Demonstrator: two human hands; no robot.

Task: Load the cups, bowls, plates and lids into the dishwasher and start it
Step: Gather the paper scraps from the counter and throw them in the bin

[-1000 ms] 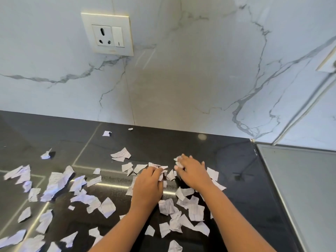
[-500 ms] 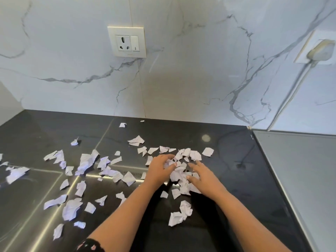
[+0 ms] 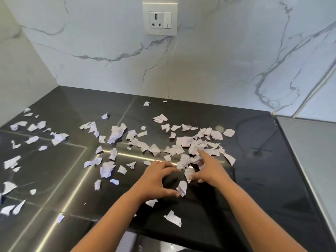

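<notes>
No cup, bowl, plate, lid or dishwasher is in view. Torn white paper scraps (image 3: 198, 146) lie scattered over a glossy black countertop (image 3: 254, 179). My left hand (image 3: 156, 180) rests on the counter with bent, spread fingers, its thumb touching one scrap (image 3: 182, 188). My right hand (image 3: 209, 168) sits just right of it at the near edge of the densest heap, index finger stretched onto the scraps and thumb against a piece. Neither hand lifts anything.
A marble wall with a white socket (image 3: 160, 19) backs the counter, and a side wall closes the left corner. A grey metal surface (image 3: 312, 151) adjoins the counter on the right. More scraps (image 3: 58, 138) spread far left; one piece (image 3: 173, 218) lies near the front edge.
Both hands have drawn back toward me from the heap, dragging some scraps along. The view has swung left, showing the left corner and more scattered paper.
</notes>
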